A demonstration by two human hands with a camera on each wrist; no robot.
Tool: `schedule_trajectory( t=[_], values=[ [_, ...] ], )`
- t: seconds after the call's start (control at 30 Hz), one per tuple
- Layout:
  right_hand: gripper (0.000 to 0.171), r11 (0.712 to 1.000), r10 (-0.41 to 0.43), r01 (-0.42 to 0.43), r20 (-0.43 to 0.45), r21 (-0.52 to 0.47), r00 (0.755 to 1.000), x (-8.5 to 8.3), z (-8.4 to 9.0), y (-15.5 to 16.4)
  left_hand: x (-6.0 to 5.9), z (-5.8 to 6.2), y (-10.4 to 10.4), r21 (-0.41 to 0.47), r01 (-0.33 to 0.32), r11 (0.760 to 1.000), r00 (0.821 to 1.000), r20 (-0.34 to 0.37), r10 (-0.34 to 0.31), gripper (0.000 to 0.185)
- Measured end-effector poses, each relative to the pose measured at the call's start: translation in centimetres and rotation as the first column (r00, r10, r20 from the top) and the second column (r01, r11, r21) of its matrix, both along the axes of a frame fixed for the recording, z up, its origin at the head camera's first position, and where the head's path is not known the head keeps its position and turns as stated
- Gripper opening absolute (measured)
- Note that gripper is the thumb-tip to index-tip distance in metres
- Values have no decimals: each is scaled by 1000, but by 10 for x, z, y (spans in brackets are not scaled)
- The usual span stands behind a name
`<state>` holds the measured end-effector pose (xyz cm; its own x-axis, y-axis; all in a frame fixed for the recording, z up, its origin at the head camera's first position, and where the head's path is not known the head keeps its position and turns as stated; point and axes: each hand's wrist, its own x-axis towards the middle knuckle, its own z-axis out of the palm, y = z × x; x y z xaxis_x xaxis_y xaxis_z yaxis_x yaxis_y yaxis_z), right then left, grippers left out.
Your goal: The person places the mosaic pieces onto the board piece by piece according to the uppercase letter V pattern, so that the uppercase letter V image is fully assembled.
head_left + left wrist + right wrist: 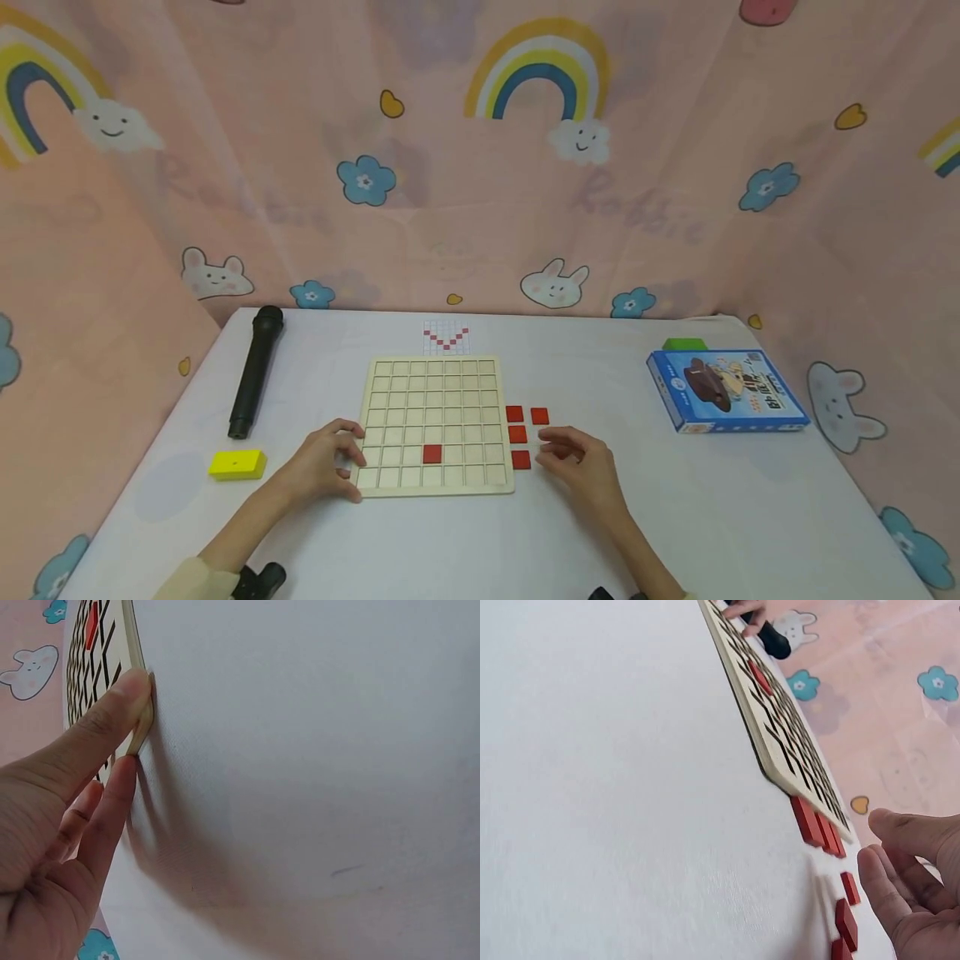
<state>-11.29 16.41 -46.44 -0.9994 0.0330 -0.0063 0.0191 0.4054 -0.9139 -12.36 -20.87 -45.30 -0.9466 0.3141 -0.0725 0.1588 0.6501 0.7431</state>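
A pale wooden grid board (468, 433) lies flat on the white table, with one red square tile (432, 454) in a cell of its lower part. My left hand (322, 462) holds the board by its left edge; in the left wrist view the thumb (124, 697) sits at the near corner and a finger reaches the edge just beside it. To the right of the board are several loose red tiles (517, 434). Close to them hovers my right hand (581, 467), thumb and fingers apart with nothing between them. More red tiles (846, 924) show beside it in the right wrist view.
Behind the board is a small paper grid (446, 337) with a red V-shaped pattern. A black microphone (257, 371) and a yellow block (237, 465) are at left. At right lies a blue box (727, 390), a green object (684, 343) behind it.
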Motion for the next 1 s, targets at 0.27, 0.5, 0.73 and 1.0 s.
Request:
schedule_trajectory(
  t=[0.27, 0.5, 0.73, 1.0],
  values=[
    [36, 992, -48, 37, 92, 118, 995, 5, 6, 41, 0, 0, 0, -14, -14, 1000, 1000, 8, 14, 38],
    [42, 970, -72, 36, 143, 239, 987, 8, -5, 52, 1, 1, 0, -10, -4, 1000, 1000, -4, 4, 38],
    [44, 950, -92, 50, 124, 307, 988, 9, -12, 52, 1, 0, 1, -1, -8, 1000, 1000, 4, 8, 38],
    [37, 953, -49, 9, 125, 303, 991, 9, -8, 57, 1, -1, 1, -13, -17, 1000, 1000, 7, 17, 38]
  ],
)
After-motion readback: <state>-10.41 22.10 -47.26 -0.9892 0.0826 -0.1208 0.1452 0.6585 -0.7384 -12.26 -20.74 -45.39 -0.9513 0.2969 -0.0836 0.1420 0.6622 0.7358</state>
